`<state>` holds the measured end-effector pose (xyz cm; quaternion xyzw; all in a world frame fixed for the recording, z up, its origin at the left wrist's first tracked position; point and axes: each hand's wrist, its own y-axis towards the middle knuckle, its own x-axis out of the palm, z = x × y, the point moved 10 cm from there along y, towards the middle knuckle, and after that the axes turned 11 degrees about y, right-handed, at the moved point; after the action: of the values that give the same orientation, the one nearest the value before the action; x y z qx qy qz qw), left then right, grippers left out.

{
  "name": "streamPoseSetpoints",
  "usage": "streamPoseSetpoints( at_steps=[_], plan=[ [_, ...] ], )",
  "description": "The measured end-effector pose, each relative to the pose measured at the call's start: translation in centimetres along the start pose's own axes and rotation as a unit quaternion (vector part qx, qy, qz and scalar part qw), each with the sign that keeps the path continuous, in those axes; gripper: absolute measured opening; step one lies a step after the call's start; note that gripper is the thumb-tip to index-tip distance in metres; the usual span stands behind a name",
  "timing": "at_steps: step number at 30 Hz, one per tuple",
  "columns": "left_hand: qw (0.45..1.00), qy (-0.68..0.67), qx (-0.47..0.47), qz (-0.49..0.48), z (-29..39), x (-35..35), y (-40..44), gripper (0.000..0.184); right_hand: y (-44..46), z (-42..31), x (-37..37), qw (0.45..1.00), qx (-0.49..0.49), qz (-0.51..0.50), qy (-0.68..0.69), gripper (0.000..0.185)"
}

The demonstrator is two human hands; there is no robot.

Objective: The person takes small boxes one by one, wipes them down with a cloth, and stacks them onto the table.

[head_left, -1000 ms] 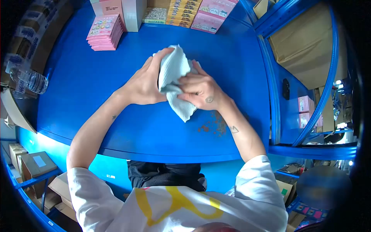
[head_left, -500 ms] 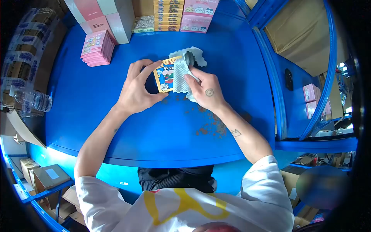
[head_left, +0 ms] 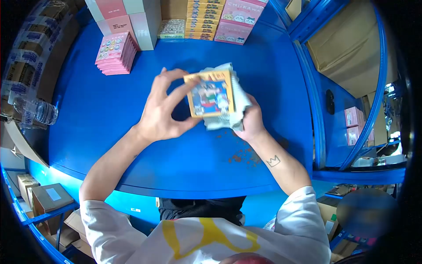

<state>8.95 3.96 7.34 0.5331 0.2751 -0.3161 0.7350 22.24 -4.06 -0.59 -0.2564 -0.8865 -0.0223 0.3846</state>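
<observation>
Here's the box [head_left: 215, 99], yellow-edged with a colourful front, held up over the blue desk [head_left: 92, 136] right in front of the person, squarely between the two hands. The left hand [head_left: 160, 110] has it by the left side: thumb low, a finger across the upper corner, fingers clamped on the box. Over on the other side, the right hand [head_left: 252, 119] has the pale, ribbed cloth [head_left: 239, 99] gripped at its right edge, bunched up behind the box and poking out past its right side and below. Most of those right fingers are tucked out of sight, and the print on the box is blurred, so I can't fairly read it from here.

Just below the right hand, reddish-brown marks [head_left: 244, 156] speckle the desk. Up at the back, a fanned stack of pink packets [head_left: 112, 48] sits left of the yellow boxes [head_left: 202, 20], with the pink boxes [head_left: 237, 22] right beside those. Far left, a clear bottle [head_left: 46, 112] stands out near the desk's edge.
</observation>
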Motion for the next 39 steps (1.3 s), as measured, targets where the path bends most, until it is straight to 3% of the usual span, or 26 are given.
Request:
streamPoseSetpoints(
  at_steps=[1, 7, 11, 12, 14, 16, 22, 26, 31, 39],
  plan=[
    [1.0, -0.018, 0.012, 0.012, 0.1, -0.3, -0.1, 0.068, -0.3, 1.1, 0.1, 0.991, 0.053, 0.023, 0.121, 0.04],
    [0.999, 0.023, 0.027, -0.027, 1.4, 0.6, -0.3, 0.064, -0.4, 2.1, 3.5, 0.968, 0.156, -0.046, 0.19, 0.048],
    [1.0, 0.012, 0.008, -0.018, 0.8, -0.1, -0.1, 0.059, 0.8, -0.1, 0.5, 0.995, 0.013, 0.003, -0.097, 0.045],
    [1.0, 0.015, 0.009, -0.017, 0.7, -0.3, -0.1, 0.059, 1.0, -0.2, 0.1, 0.995, 0.012, 0.001, -0.096, 0.045],
    [1.0, 0.011, -0.012, -0.026, -0.2, -0.4, -0.2, 0.058, 1.4, -2.3, -0.7, 0.957, -0.07, 0.003, -0.28, 0.041],
    [0.999, 0.007, -0.031, -0.036, -1.4, -0.6, -0.2, 0.057, 1.4, -4.5, -0.7, 0.88, -0.151, 0.008, -0.45, 0.038],
    [0.983, 0.051, -0.147, -0.096, -6.9, -0.3, -1.8, 0.046, 2.0, -7.1, -1.5, 0.848, -0.206, 0.03, -0.488, 0.029],
    [0.976, 0.195, 0.019, -0.1, -1.3, -0.4, 0.0, 0.036, 1.6, -6.7, 0.5, 0.784, -0.279, -0.035, -0.553, 0.026],
    [0.966, 0.254, 0.017, -0.039, -2.5, 0.9, -0.5, 0.022, 1.9, -6.5, -0.2, 0.798, -0.244, -0.031, -0.55, 0.025],
    [0.934, 0.353, 0.062, -0.006, -3.8, -0.2, 1.6, 0.026, 1.8, -6.7, -0.5, 0.789, -0.27, -0.035, -0.551, 0.025]
  ],
)
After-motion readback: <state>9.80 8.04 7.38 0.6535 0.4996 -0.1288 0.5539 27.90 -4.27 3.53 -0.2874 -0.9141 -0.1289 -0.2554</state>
